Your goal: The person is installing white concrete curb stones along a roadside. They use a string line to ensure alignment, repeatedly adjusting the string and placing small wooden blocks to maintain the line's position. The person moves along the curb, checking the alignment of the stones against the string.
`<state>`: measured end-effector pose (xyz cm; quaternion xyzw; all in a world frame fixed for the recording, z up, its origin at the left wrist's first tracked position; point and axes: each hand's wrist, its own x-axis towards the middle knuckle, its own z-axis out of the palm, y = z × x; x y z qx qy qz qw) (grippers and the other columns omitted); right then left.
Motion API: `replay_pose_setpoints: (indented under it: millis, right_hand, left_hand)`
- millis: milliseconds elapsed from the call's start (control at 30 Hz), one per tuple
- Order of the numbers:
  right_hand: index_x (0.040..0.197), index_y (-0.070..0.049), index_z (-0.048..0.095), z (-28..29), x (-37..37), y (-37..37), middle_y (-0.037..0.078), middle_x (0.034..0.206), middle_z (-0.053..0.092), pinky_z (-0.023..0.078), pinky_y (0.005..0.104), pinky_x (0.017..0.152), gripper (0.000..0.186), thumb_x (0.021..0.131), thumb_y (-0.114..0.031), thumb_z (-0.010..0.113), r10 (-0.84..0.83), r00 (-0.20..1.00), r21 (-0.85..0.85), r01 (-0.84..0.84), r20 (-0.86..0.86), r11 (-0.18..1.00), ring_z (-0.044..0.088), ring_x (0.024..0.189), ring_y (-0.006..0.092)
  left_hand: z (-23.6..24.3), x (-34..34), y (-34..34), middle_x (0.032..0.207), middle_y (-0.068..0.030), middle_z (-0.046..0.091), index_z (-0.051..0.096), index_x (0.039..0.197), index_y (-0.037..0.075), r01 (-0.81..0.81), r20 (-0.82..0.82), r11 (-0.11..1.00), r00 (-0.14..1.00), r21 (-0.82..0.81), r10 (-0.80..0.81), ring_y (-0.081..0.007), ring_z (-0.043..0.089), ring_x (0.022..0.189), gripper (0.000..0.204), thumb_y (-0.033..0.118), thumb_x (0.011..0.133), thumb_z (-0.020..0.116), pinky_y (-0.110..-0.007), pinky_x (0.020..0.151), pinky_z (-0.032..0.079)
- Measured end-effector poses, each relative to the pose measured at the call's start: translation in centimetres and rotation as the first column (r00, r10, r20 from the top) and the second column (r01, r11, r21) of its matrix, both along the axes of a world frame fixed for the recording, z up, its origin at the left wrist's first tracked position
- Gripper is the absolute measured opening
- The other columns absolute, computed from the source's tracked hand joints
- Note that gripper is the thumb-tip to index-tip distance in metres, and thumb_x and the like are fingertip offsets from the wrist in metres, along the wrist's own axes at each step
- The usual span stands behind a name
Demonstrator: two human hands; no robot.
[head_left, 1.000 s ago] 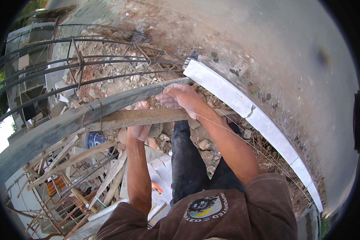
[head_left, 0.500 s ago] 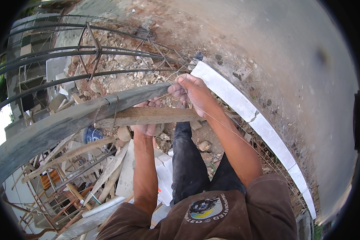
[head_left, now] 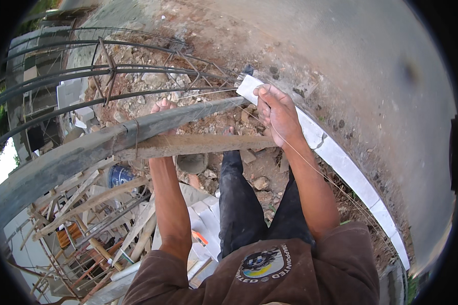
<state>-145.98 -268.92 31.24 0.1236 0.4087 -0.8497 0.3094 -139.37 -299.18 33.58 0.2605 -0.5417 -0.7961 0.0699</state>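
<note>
A thin pale cord [head_left: 207, 93] runs between my hands, with a loose length trailing along my right forearm. My right hand [head_left: 276, 113] is closed on it, in front of the near end of a long white block row [head_left: 348, 178]. Only the fingertips of my left hand [head_left: 162, 105] show above a long grey beam [head_left: 180, 116]; they are curled at the cord, and the beam hides the palm. Below that beam, a wooden plank [head_left: 196, 144] crosses in front of my legs. A tie loop circles the beam near the plank.
Rebar cages [head_left: 107, 81] arch over rubble [head_left: 137, 107] at upper left. A blue bucket [head_left: 119, 176], a grey bucket [head_left: 191, 163], timber scraps [head_left: 89, 213] and an orange-handled tool [head_left: 201, 238] lie lower left. A grey concrete surface [head_left: 371, 56] spans the right.
My right hand has moved right, across the white block's end. My left hand has moved left and up, its fingertips now above the beam, with the cord stretched between both.
</note>
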Motion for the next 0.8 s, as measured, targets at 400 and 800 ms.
replay_pose_setpoints:
  millis: [400, 800]
  right_hand:
    - [0.098, -0.001, 0.062, 1.8, 9.2, 6.1, -0.003, 0.067, 0.047, 0.037, 0.0249, 0.056, 0.022, 0.101, -0.020, 0.051, 0.243, 0.942, 0.301, -0.168, -0.231, 0.939, 0.043, 0.061, 0.0059]
    - [0.097, 0.001, 0.061, 2.8, 12.4, 7.8, 0.009, 0.080, 0.060, 0.046, 0.0324, 0.070, 0.017, 0.096, -0.014, 0.052, 0.374, 0.868, 0.380, -0.241, -0.328, 0.893, 0.056, 0.072, 0.0185]
  left_hand:
    - [0.0, -2.1, -1.5, 0.075, 0.0108, 0.055, 0.063, 0.086, 0.015, 0.494, 0.359, 0.779, 0.858, -0.386, -0.367, -0.0011, 0.044, 0.067, 0.018, 0.028, 0.097, 0.067, -0.020, 0.063, 0.036]
    - [1.0, -3.3, -0.8, 0.075, 0.0114, 0.056, 0.065, 0.087, 0.014, 0.613, 0.327, 0.693, 0.790, -0.380, -0.519, -0.0002, 0.044, 0.068, 0.019, 0.030, 0.096, 0.067, -0.021, 0.062, 0.035]
